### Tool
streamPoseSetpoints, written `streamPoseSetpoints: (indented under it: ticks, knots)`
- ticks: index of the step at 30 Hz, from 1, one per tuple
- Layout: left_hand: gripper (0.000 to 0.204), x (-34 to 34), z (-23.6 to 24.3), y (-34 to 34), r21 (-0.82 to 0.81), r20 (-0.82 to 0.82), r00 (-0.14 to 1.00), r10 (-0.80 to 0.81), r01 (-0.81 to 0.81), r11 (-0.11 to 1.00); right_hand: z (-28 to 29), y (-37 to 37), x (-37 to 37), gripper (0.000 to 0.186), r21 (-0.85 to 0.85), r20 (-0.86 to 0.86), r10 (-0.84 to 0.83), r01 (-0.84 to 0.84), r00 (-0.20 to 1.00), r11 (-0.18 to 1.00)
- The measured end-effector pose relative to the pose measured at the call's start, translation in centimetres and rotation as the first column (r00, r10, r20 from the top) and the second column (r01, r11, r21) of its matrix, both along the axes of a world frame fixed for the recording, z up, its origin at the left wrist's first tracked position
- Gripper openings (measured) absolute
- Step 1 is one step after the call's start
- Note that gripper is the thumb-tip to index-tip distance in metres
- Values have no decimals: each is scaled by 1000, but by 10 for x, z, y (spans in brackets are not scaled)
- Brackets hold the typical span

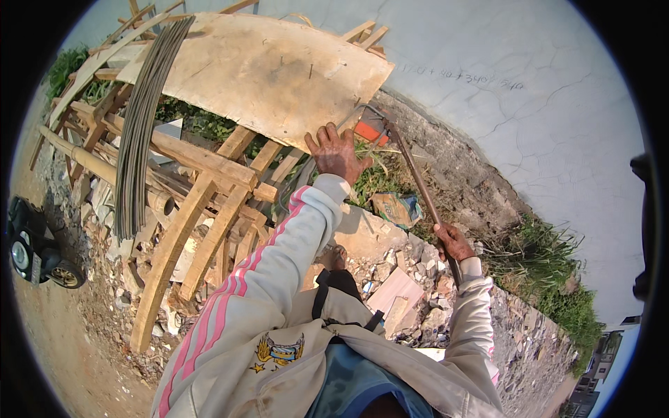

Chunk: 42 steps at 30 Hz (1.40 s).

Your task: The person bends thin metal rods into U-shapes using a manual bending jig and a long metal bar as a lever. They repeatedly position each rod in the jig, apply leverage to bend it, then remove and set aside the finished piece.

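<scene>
My right hand (454,242) is closed around the lower part of a long rusty metal bar (412,166). The bar slants up to the board's right corner, where its top end meets a thin grey bent rod (361,108). My left hand (339,153) lies with fingers spread on the near right edge of a worn wooden board (244,76), close to the bent rod. Whether the palm touches the rod is hidden. Nails or pins (310,71) stick up from the board. A bundle of long thin steel rods (150,125) lies across its left part.
Timber beams (167,265) and a bamboo pole (83,153) prop the board over rubble (432,306). An orange-red object (369,131) and a crumpled bag (397,209) lie near a cracked pale wall (529,125). A dark vehicle (38,247) stands far left.
</scene>
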State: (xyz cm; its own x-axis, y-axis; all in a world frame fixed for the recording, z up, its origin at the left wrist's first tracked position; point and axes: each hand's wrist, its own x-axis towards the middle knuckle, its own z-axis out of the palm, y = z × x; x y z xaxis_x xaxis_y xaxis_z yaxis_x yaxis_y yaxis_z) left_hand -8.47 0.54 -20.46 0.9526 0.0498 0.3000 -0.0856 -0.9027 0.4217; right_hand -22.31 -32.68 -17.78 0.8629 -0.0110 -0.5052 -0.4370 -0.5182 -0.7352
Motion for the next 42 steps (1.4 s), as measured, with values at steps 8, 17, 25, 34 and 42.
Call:
streamPoseSetpoints:
  ticks: [8,17,25,34,42]
  knots:
    - [79,-1,2,0,-11,-54,999,0,0,1000,13,-25,-10,59,-421,186,100,-12,977,907]
    - [78,3,-7,-4,-16,84,995,44,-43,999,46,-39,4,62,-502,177,259,-139,950,853]
    - [83,2,-2,-6,32,-41,998,56,-55,998,39,-44,5,58,-308,89,193,-157,977,938]
    - [84,2,-5,-2,17,-41,999,34,-33,999,53,-36,-9,50,-49,19,62,-61,998,997]
    - [84,3,-3,-3,48,-60,997,53,-50,998,42,-52,15,54,-129,45,125,-119,991,984]
